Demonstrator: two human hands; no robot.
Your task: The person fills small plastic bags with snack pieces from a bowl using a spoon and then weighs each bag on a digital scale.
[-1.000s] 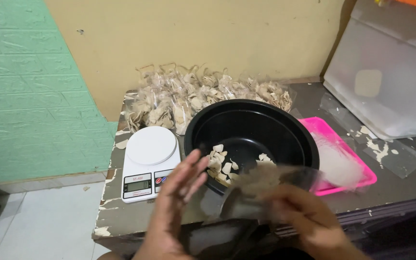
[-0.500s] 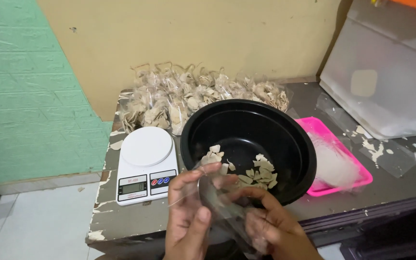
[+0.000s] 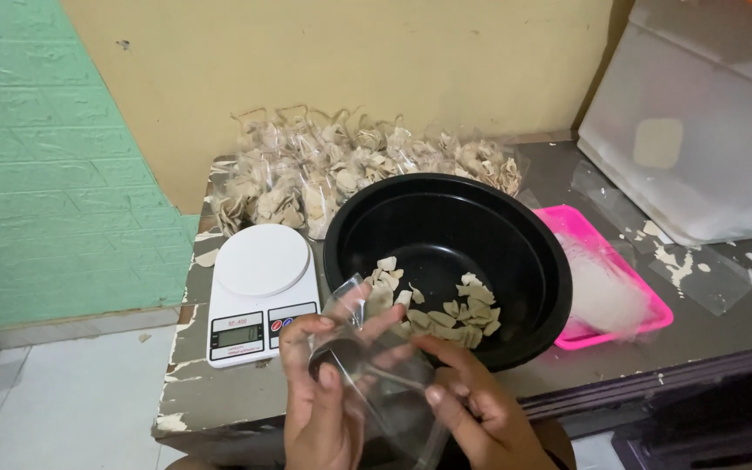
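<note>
Your left hand (image 3: 324,405) and right hand (image 3: 480,418) both grip a small clear plastic bag (image 3: 372,370) just above the near edge of the table (image 3: 219,400) — the left pinches its upper edge between thumb and fingers, while the right thumb and fingers pinch its lower right side. The bag sits in front of the black bowl (image 3: 446,261), which holds a scatter of pale chips (image 3: 446,305). A white kitchen scale (image 3: 258,292) stands just left of the bowl. Behind both, a heap of filled, tied bags (image 3: 341,170) lies against the wall. To the right of the bowl sits a pink tray (image 3: 607,278) — it holds clear plastic
</note>
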